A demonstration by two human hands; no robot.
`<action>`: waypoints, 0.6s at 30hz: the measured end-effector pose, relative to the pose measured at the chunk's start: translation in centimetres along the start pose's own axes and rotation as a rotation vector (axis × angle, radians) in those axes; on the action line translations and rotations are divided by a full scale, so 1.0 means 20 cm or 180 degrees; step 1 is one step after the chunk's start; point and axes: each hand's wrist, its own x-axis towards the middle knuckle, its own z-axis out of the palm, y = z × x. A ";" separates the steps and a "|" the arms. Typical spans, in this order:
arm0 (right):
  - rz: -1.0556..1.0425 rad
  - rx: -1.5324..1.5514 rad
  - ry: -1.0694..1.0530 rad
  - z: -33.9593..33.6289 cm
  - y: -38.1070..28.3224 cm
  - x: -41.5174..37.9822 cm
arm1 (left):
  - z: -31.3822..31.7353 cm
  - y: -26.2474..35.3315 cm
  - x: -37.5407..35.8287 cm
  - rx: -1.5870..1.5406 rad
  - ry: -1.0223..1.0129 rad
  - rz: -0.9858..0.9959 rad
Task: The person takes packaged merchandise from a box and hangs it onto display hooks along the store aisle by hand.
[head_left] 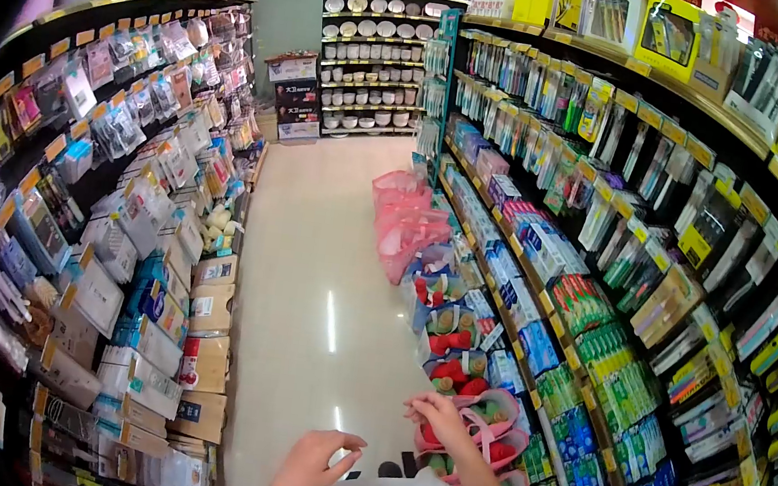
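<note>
My left hand (317,462) hovers over the floor in front of my white shirt, fingers loosely bent and thumb apart, with nothing in it. To its right, my right hand (436,416) is raised with slack, slightly curled fingers and appears to hold nothing. Its forearm overlaps a pink-trimmed bag (497,410) with red and green things inside. More such bags, one holding red items (451,341), stand in a row on the floor along the right shelf. Farther up that row are pink mesh-like bags (403,221).
A pale shiny floor (312,234) runs between two shelves. Hanging packets (146,203) fill the left side. Toothpaste boxes (544,243) and green packs (604,352) line the right. Bowls and plates (376,28) stand on the far shelf, beside stacked cartons (296,100).
</note>
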 end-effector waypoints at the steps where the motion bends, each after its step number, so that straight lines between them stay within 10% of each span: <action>1: 0.0140 0.0002 -0.0005 -0.03 0.04 0.02 | 0.02 -0.03 0.04 -0.0086 -0.0088 -0.0132; 18: 0.0259 0.0034 -0.0047 0.20 -0.07 1.10 | -0.53 -0.86 0.80 -0.0249 -0.0361 -0.0283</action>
